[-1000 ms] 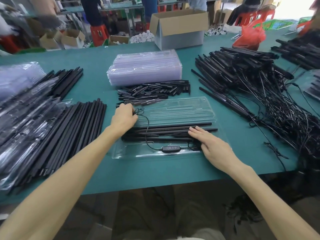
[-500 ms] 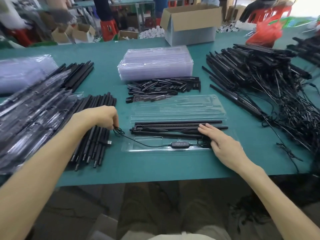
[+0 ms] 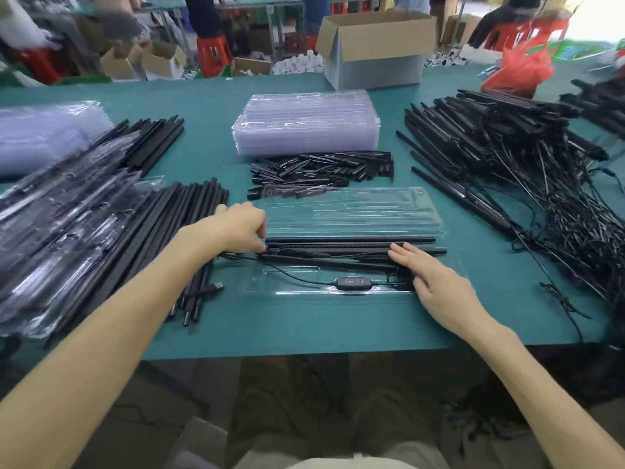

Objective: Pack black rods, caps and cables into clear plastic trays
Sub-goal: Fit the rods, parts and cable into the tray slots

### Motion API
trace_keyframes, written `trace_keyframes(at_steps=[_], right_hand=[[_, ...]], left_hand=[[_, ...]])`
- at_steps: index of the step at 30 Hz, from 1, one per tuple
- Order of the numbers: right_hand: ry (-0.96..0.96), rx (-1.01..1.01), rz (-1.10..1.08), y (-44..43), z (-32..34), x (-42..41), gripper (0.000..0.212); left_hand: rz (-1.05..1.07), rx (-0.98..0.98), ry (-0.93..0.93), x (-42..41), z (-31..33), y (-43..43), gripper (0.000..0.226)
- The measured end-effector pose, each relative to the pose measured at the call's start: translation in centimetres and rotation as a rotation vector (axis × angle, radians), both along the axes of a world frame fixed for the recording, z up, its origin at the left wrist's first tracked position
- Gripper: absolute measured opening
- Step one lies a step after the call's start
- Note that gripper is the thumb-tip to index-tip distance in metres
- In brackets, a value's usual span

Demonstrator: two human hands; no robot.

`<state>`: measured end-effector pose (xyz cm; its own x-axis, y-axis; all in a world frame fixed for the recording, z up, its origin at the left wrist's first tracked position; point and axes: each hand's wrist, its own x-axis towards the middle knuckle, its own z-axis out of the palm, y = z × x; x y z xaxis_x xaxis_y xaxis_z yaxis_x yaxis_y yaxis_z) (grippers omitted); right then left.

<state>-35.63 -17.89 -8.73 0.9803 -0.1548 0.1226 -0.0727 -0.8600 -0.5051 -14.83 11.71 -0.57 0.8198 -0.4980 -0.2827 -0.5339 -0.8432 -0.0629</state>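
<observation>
An open clear tray [image 3: 355,211] lies near the table's front edge. Several black rods [image 3: 338,248] lie lengthwise in its near half. My left hand [image 3: 240,228] is at their left ends, and its curled fingers and thumb pinch a rod end. My right hand [image 3: 436,282] rests flat on the rods' right ends with straight fingers. A black cable with an inline controller [image 3: 353,281] runs along the tray's front. Its USB plug [image 3: 218,286] lies to the left on a pile of loose rods [image 3: 189,238].
Behind the tray are a heap of black caps [image 3: 321,170] and a stack of clear trays [image 3: 304,123]. Rods with tangled cables [image 3: 507,157] fill the right, packed trays [image 3: 50,211] the left. A cardboard box [image 3: 375,49] stands at the back.
My left hand went left over the rod pile, drawing the cable's plug end out there, then came back to the rods' left ends. My right hand stayed on the rods.
</observation>
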Motion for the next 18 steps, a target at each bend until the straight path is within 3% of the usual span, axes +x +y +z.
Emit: trace_keyframes(at_steps=[2, 8, 15, 18], right_hand=[[-0.001, -0.005, 0.006, 0.0, 0.0, 0.0, 0.068], [0.001, -0.015, 0.017, 0.0, 0.1, 0.0, 0.069], [0.026, -0.059, 0.01, 0.2, 0.3, 0.0, 0.068], [0.035, -0.066, 0.014, 0.2, 0.3, -0.1, 0.068]], left_hand=[[-0.004, -0.085, 0.083, -0.3, -0.7, -0.2, 0.012], [0.045, -0.201, 0.2, 0.1, -2.3, 1.6, 0.019], [-0.022, -0.027, 0.212, 0.0, -1.8, 0.8, 0.03], [-0.059, -0.082, 0.188, 0.0, -1.0, -1.1, 0.022]])
